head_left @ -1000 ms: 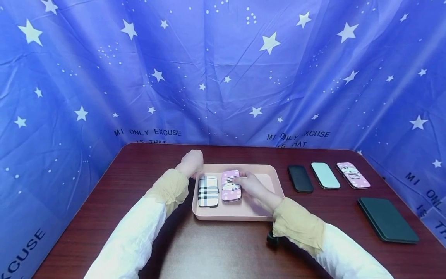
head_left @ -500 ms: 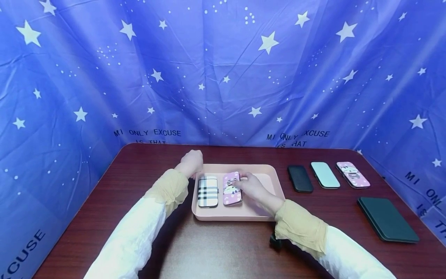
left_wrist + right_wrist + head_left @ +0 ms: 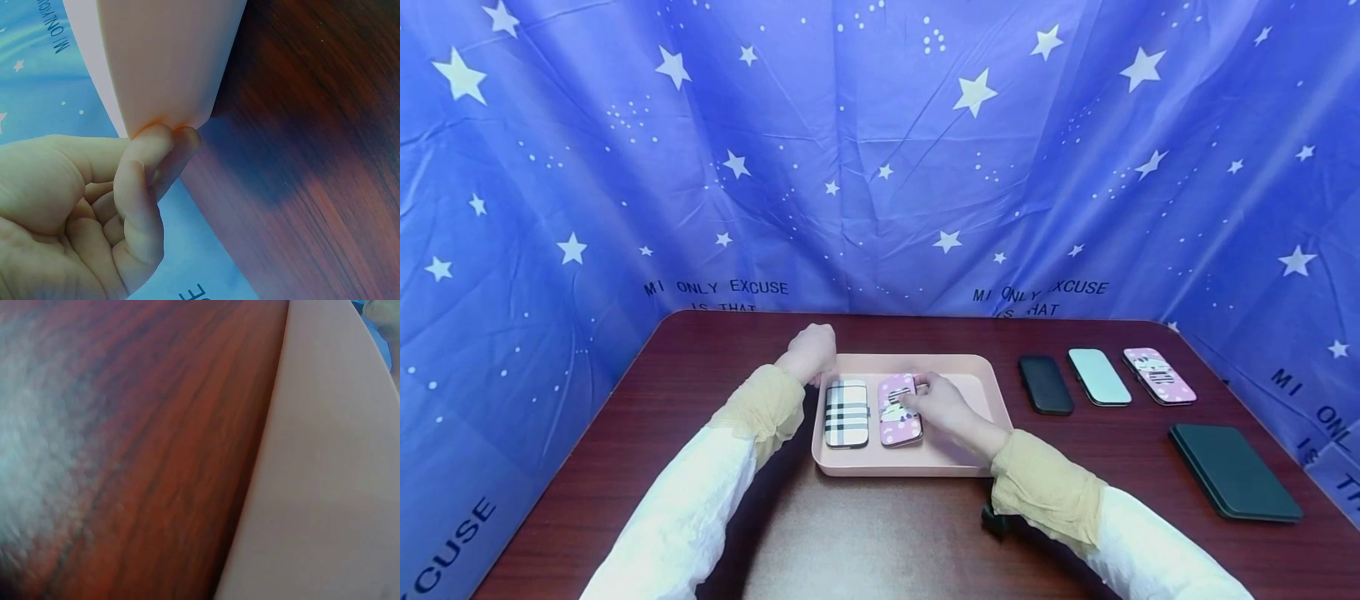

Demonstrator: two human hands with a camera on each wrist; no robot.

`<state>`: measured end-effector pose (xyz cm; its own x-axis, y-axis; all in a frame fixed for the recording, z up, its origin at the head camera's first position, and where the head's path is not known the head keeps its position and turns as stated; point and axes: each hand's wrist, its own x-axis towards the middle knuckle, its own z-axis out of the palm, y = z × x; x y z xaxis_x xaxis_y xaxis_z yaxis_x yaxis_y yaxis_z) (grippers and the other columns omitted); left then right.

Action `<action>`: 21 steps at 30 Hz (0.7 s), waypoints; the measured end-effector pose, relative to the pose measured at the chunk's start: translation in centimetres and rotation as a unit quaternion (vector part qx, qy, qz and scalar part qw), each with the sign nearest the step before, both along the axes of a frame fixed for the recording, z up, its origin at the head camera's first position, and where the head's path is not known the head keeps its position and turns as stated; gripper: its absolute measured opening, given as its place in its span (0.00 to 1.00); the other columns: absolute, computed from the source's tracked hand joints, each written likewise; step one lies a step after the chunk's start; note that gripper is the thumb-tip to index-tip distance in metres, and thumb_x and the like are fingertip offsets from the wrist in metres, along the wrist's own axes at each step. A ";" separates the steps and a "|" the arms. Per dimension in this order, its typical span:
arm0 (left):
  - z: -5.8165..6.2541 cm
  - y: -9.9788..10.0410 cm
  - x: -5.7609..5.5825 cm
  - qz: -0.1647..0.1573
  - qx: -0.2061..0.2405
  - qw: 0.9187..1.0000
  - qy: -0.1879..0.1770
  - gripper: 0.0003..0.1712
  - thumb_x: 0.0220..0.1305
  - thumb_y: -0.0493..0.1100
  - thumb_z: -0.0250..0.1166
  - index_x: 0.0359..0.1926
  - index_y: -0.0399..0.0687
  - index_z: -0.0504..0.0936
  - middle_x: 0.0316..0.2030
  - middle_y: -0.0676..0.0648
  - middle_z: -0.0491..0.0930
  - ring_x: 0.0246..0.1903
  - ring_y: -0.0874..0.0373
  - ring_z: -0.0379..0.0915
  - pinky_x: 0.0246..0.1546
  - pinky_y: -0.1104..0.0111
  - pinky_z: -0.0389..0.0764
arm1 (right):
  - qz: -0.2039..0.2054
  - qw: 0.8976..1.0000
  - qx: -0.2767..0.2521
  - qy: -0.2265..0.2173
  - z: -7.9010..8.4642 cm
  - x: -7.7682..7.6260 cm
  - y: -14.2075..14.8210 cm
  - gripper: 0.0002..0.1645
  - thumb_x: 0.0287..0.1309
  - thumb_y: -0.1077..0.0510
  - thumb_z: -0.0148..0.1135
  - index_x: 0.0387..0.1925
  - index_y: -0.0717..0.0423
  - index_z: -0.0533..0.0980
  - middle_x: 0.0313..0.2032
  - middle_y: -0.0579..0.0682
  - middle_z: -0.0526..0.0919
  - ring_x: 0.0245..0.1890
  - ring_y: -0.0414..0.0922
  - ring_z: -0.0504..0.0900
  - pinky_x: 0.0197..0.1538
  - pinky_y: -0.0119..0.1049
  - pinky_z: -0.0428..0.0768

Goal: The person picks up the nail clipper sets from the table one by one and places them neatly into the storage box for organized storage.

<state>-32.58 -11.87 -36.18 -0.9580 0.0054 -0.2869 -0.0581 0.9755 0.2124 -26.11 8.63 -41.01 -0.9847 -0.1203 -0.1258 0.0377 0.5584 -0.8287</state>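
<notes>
In the head view, a pale pink tray (image 3: 940,457) stands on the table. My left hand (image 3: 811,353) is at its far left corner; in the left wrist view, the curled fingers and thumb of the left hand (image 3: 94,206) pinch the tray wall (image 3: 169,62). Inside the tray, my right hand (image 3: 946,405) holds a flat pink case with a cat-like print (image 3: 897,429) by its right side. Left of it lies a plaid case (image 3: 847,417), a small gap apart. The right wrist view catches the tray wall (image 3: 331,462) but no fingers of the right hand.
To the tray's right lie a black case (image 3: 1046,385), a mint case (image 3: 1099,377) and another pink printed case (image 3: 1159,377) in a row. Nearer stands a larger dark green flat case (image 3: 1234,472). A small black object (image 3: 995,521) shows under the right sleeve. A blue star curtain (image 3: 880,167) encloses the table.
The pink case in my right hand has moved slightly toward the near side of the tray. My left hand has stayed at the tray corner.
</notes>
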 end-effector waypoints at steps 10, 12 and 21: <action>0.1 -0.1 0.4 -0.004 0.008 1.000 0.012 0.12 0.59 0.28 0.54 0.43 0.33 0.77 0.11 0.45 0.79 0.10 0.59 0.77 0.12 0.71 0.78 | 0.034 0.996 0.083 0.026 0.8 0.1 0.2 0.36 0.49 0.55 0.69 0.56 0.71 0.68 0.38 0.57 0.82 0.41 0.48 0.79 0.52 0.44 0.76; 0.1 -0.1 0.4 -0.005 0.007 1.000 0.013 0.12 0.59 0.27 0.54 0.43 0.33 0.77 0.11 0.45 0.78 0.10 0.59 0.77 0.12 0.71 0.78 | 0.042 0.994 0.094 0.026 1.0 0.1 0.2 0.39 0.46 0.54 0.71 0.56 0.71 0.68 0.38 0.57 0.83 0.41 0.48 0.79 0.52 0.44 0.76; 0.0 0.1 0.1 -0.008 -0.013 1.000 0.007 0.12 0.57 0.27 0.55 0.42 0.34 0.77 0.10 0.46 0.79 0.11 0.59 0.77 0.14 0.70 0.78 | 0.070 0.982 0.170 0.048 1.6 0.0 0.2 0.47 0.41 0.50 0.75 0.56 0.75 0.66 0.42 0.63 0.81 0.44 0.52 0.79 0.55 0.45 0.76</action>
